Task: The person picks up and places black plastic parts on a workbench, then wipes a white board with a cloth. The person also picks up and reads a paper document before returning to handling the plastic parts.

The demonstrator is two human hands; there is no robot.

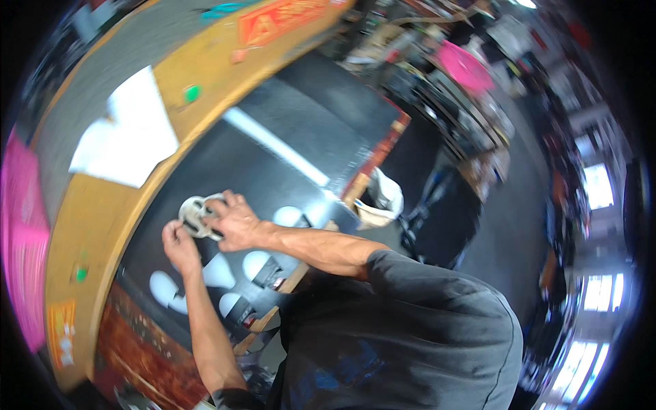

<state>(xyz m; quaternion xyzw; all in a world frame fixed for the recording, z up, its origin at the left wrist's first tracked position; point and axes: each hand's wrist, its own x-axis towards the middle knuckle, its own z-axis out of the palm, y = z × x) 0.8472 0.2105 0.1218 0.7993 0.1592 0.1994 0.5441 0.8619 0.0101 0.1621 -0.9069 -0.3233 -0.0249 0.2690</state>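
Note:
A pale, rounded piece with cut-out openings (188, 211) lies at the black tabletop (205, 164), between my hands; its exact kind I cannot make out. My left hand (182, 250) pinches its near left edge with thumb and fingertips. From the right, my right hand (237, 224) grips it, fingers reaching over its upper side. Nearer to me are several white, rounded flat pieces: a curved one (164, 287), a broad one (219, 272), and some with dark parts, such as one white-and-dark piece (257, 266).
A curved yellow machine edge (140, 212) borders the table on the left, carrying white sheets (130, 133) and a green button (192, 93). An open white bag (383, 198) hangs at the table's right edge. Stacked pink material (24, 273) stands far left; a pink basin (465, 67) sits far right.

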